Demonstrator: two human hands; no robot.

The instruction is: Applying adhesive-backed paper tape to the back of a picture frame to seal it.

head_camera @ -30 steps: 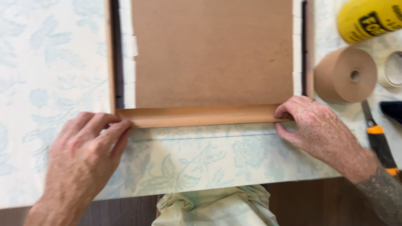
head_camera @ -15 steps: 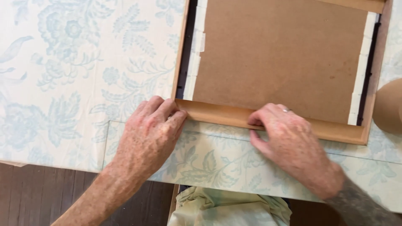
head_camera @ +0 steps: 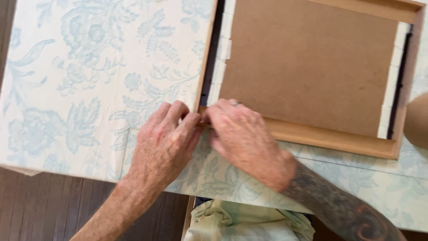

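So a wooden picture frame (head_camera: 330, 138) is seen lying face down across the upper right of the frame, with its brown hardboard backing (head_camera: 307, 62) facing up and a strip of whitish tape or padding (head_camera: 221, 58) running down the inner left edge. It's all laid on a pale cloth with a light blue floral print (head_camera: 89, 80), which covers most of the left half and the lower right. Both hands are bunched together at the frame's lower left corner, just about centre of the picture. The left hand (head_camera: 162, 145) is laid flat on the cloth with the fingers held close together, the fingertips (head_camera: 180, 111) pressed right up against the outer side of that corner. The right hand (head_camera: 243, 136) is placed over the bottom rail, fingers also close together and curled down onto the wood; whether anything is actually pinched under them can't be told, since the tips are hidden where the two hands meet. A ring is just visible on one right finger, and a tattooed forearm (head_camera: 343, 209) is seen running off to the lower right. A rounded brown thing (head_camera: 418, 121) is cut off at the right edge, dark floorboards (head_camera: 44, 209) are shown lower left, and some pale green fabric (head_camera: 249, 223) is seen at the bottom centre.
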